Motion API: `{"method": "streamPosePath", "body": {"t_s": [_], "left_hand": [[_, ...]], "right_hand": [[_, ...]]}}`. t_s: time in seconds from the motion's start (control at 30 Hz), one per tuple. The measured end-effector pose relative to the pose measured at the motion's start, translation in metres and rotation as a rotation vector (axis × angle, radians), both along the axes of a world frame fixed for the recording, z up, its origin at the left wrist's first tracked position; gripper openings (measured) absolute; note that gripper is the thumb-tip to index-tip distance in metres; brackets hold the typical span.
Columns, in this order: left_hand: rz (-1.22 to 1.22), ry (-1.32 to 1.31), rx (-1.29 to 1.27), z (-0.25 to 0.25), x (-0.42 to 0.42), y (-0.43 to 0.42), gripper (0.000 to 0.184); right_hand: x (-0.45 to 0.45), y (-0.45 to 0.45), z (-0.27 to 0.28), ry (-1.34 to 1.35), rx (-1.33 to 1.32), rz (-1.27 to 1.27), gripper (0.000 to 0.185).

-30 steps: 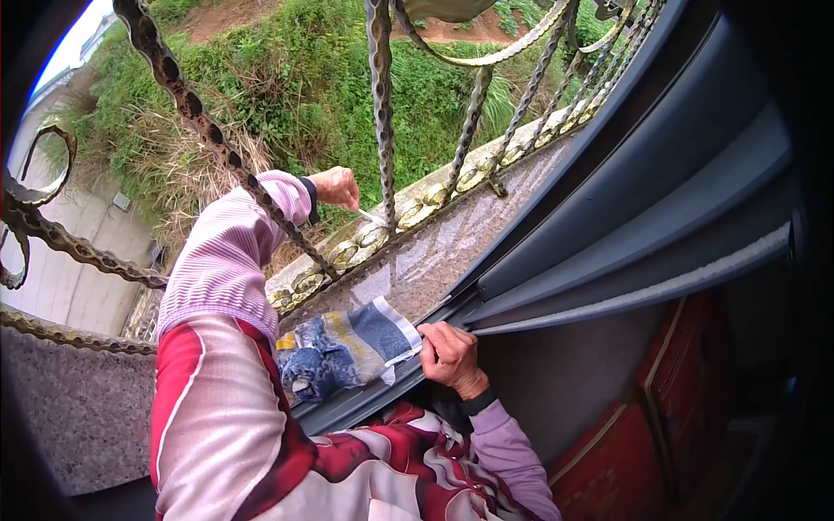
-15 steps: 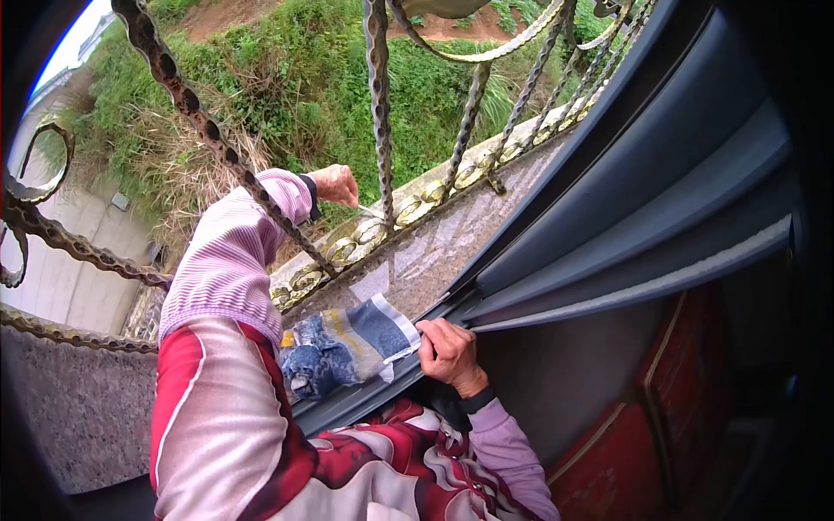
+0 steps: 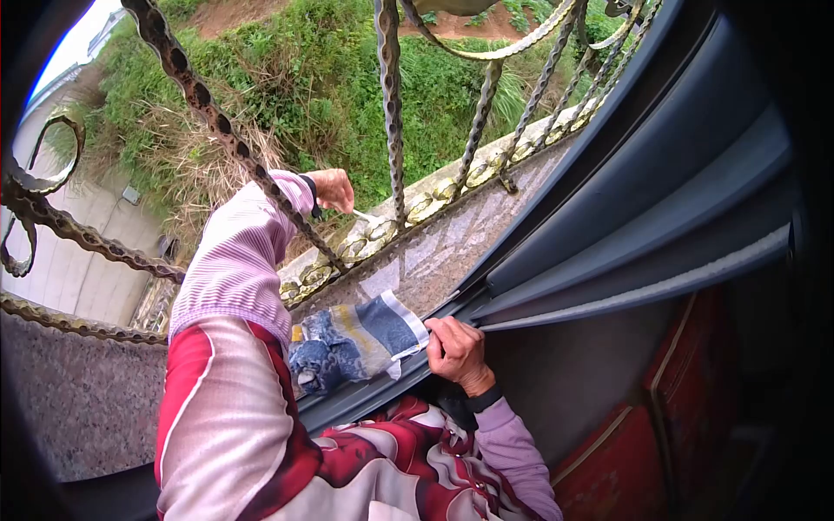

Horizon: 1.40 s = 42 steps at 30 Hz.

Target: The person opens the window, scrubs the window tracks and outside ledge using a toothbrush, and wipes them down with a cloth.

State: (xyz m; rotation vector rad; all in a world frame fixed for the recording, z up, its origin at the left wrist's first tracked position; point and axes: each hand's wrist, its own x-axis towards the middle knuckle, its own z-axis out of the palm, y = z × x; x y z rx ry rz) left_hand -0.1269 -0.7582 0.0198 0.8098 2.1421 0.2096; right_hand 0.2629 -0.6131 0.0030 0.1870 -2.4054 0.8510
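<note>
My left hand [image 3: 333, 189] reaches out through the window grille [image 3: 393, 113]. Its fingers are closed on a thin pale stick-like tool [image 3: 363, 214], whose far tip meets the patterned bottom rail [image 3: 421, 208]; the tool's exact kind is unclear. My right hand [image 3: 458, 354] is curled over the edge of the dark window frame [image 3: 347, 402], just right of the cloth. That cloth [image 3: 360, 337], blue and grey with yellow patches and a white border, lies crumpled on the sill along the frame. Part of the right fingers' grip is hidden.
Twisted metal bars cross in front of my left arm. A speckled stone sill [image 3: 426, 260] runs beneath the grille. Dark sliding window panels [image 3: 625, 200] stand at the right, with red panels [image 3: 608, 456] below. Outside are grass [image 3: 339, 87] and a pale paved strip [image 3: 87, 226].
The view has shifted slightly, so most things appear a little right and lower. My left hand stays at the bottom rail, with more of the pale tool showing. My right hand keeps its place on the frame.
</note>
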Motion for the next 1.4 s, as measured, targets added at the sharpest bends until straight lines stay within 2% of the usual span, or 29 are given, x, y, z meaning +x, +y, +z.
{"method": "streamPosePath", "body": {"t_s": [0.1,0.17,0.23,0.27,0.3,0.33,0.37,0.4,0.43,0.5,0.63,0.73,0.77,0.83,0.9,0.93,0.97,1.03,1.13,1.2,1.23,1.27,1.37,1.4], "left_hand": [[-0.021,-0.178,-0.108,0.008,0.026,0.002,0.011],[-0.088,-0.117,-0.226,0.017,0.026,-0.008,0.014],[-0.249,-0.056,-0.493,0.012,0.005,-0.027,0.017],[-0.276,-0.192,-0.462,-0.008,-0.028,-0.044,0.017],[-0.297,-0.327,-0.432,0.001,-0.032,-0.051,0.019],[-0.225,-0.166,-0.463,-0.001,-0.028,-0.049,0.019],[-0.154,-0.005,-0.491,0.022,-0.001,-0.036,0.02],[-0.166,-0.014,-0.376,0.013,-0.005,-0.035,0.018],[-0.076,-0.171,-0.168,-0.003,-0.02,-0.038,0.013],[0.027,-0.03,-0.128,0.019,0.002,-0.012,0.015],[0.069,0.12,0.083,-0.008,-0.012,0.003,0.014],[0.025,0.109,-0.021,0.022,0.015,0.008,0.017],[-0.081,0.13,-0.138,0.037,0.027,0.01,0.017],[-0.264,-0.147,-0.29,-0.03,-0.027,-0.009,0.018],[-0.293,-0.133,-0.295,-0.004,-0.017,-0.012,0.016],[-0.385,0.02,-0.396,-0.009,-0.015,0.0,0.014],[-0.255,-0.014,-0.213,0.005,-0.006,0.0,0.013],[-0.017,0.115,-0.052,0.007,0.003,0.016,0.013],[0.076,0.073,0.003,0.013,0.022,0.029,0.014],[-0.276,-0.046,-0.222,-0.011,0.004,0.031,0.017],[-0.374,-0.165,-0.317,-0.033,-0.014,0.022,0.019],[-0.453,-0.154,-0.409,-0.036,-0.013,0.014,0.022],[-0.537,-0.061,-0.658,-0.05,-0.012,-0.016,0.032],[-0.546,-0.096,-0.63,-0.052,-0.016,-0.026,0.039]], "right_hand": [[-0.003,0.002,0.0,0.001,0.002,-0.008,0.022],[-0.001,0.002,-0.002,-0.013,-0.001,-0.003,0.022],[-0.001,0.003,-0.001,-0.016,0.006,-0.008,0.022],[-0.001,0.002,-0.001,-0.016,0.006,-0.006,0.022],[-0.001,0.002,0.0,-0.013,0.005,-0.004,0.022],[-0.001,0.002,0.0,-0.01,0.003,-0.002,0.022],[-0.001,0.002,0.0,-0.007,0.004,-0.001,0.022],[-0.002,0.003,-0.001,-0.01,0.004,0.0,0.023],[-0.001,0.003,-0.004,-0.015,0.005,-0.002,0.025],[0.0,0.003,-0.005,-0.018,0.009,-0.008,0.026],[-0.002,0.002,-0.003,-0.02,0.024,-0.015,0.025],[-0.001,0.002,-0.003,-0.028,0.029,-0.015,0.024],[-0.001,0.001,-0.003,-0.031,0.03,-0.015,0.024],[0.0,0.002,-0.004,-0.036,0.038,-0.012,0.024],[-0.002,0.002,-0.003,-0.027,0.036,-0.011,0.024],[-0.002,0.003,-0.003,-0.026,0.037,-0.012,0.024],[-0.001,0.003,-0.003,-0.03,0.035,-0.009,0.024],[-0.001,0.0,-0.005,-0.032,0.029,-0.003,0.025],[-0.001,0.002,-0.002,-0.056,0.032,-0.013,0.025],[0.0,0.002,-0.002,-0.053,0.025,-0.011,0.025],[-0.001,0.002,-0.002,-0.045,0.018,-0.004,0.025],[-0.001,0.002,-0.002,-0.045,0.018,-0.004,0.025],[-0.001,0.002,-0.004,-0.015,0.023,-0.006,0.024],[0.0,0.002,-0.005,-0.018,0.026,-0.006,0.024]]}}
